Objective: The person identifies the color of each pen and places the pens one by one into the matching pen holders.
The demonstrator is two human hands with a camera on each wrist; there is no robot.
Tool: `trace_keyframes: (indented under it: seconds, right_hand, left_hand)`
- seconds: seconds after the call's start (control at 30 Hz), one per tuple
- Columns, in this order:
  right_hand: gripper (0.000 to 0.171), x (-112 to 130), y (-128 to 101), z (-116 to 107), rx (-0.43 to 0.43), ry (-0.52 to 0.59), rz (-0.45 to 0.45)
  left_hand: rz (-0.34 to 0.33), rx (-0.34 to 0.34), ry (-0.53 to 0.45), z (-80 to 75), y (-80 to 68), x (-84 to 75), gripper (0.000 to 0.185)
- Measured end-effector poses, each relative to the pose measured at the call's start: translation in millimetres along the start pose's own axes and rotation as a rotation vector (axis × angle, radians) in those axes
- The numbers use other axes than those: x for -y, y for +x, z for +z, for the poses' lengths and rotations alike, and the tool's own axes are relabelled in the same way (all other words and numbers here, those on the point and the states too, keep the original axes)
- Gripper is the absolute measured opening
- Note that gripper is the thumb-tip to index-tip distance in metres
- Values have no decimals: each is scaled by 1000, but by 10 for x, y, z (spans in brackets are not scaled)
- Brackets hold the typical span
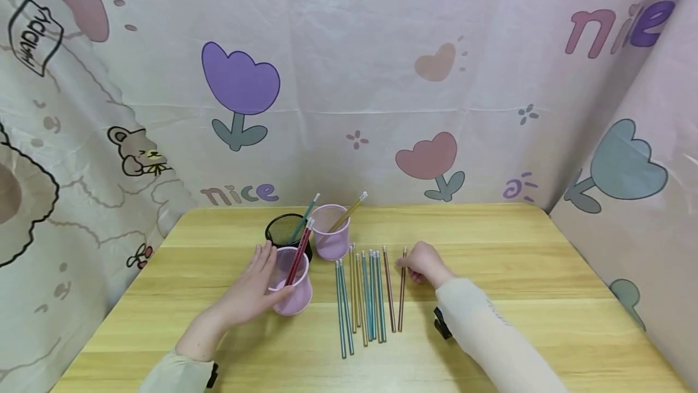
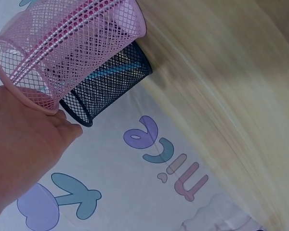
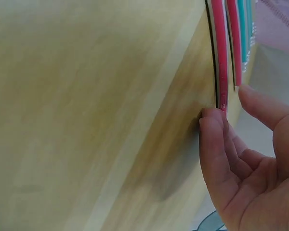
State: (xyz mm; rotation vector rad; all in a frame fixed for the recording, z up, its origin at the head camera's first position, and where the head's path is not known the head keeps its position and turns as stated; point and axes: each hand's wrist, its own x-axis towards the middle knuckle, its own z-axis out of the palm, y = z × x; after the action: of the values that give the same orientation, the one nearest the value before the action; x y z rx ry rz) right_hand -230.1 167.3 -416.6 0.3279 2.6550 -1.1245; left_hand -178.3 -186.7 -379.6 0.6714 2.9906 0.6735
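Note:
At the left, my left hand (image 1: 245, 290) holds a pink mesh pencil cup (image 1: 297, 302), thumb along its near side and fingers along its far side. Red pencils (image 1: 299, 260) lean inside this upright cup. My right hand (image 1: 428, 263) is at the eraser end of the rightmost red pencil (image 1: 402, 302) lying on the table. In the right wrist view, the index finger touches that pencil's end (image 3: 222, 91), while the thumb stands apart from it. A second red pencil (image 1: 389, 296) lies just left of it.
Teal pencils (image 1: 343, 314) and gold pencils (image 1: 358, 296) lie side by side on the wooden table (image 1: 491, 344). Behind the held cup stand a black mesh cup (image 1: 278, 232) with a teal pencil and another pink cup (image 1: 334, 247) with a gold pencil. A printed curtain (image 1: 349, 78) hangs behind.

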Motion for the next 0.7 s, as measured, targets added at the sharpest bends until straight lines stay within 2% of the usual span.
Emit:
trace_keyframes:
  seconds: [0.1, 0.3, 0.47, 0.7]
  right_hand:
    - [24, 3, 4, 16, 2, 3, 7]
    - [13, -14, 53, -3, 25, 81, 43]
    - [13, -28, 64, -32, 70, 135, 60]
    - [13, -86, 70, -130, 102, 325, 123]
  left_hand:
    - [-4, 10, -8, 4, -2, -6, 94]
    - [4, 16, -19, -29, 19, -31, 94]
    - [-3, 27, -18, -30, 13, -28, 93]
    - [-12, 42, -19, -29, 24, -38, 93]
